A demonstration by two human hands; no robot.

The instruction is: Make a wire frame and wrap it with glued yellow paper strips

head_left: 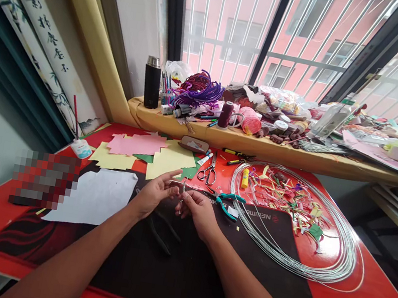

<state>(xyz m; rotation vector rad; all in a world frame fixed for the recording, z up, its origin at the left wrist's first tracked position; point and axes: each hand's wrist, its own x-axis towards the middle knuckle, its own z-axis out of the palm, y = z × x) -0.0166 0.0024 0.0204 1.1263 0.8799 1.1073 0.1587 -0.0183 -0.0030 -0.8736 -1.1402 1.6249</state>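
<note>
Above the middle of the black mat (168,286), my two hands are close together. Between them stands a small, thin, silvery twisted wire piece (184,187), roughly upright. My right hand (198,211) pinches its lower part between thumb and fingers. My left hand (155,193) is just left of it, thumb near the piece and index finger stretched out; whether it grips the wire is too small to tell. Black-handled pliers (162,232) lie on the mat below my hands. Teal-handled pliers (226,204) rest to the right, beyond my right hand.
A large wire coil (340,264) surrounds coloured scraps at the right. Scissors (211,171), a yellow glue stick (245,178) and coloured paper (170,160) lie further back. White paper (95,198) is at left. A crowded ledge holds a black flask (151,85) and yarn.
</note>
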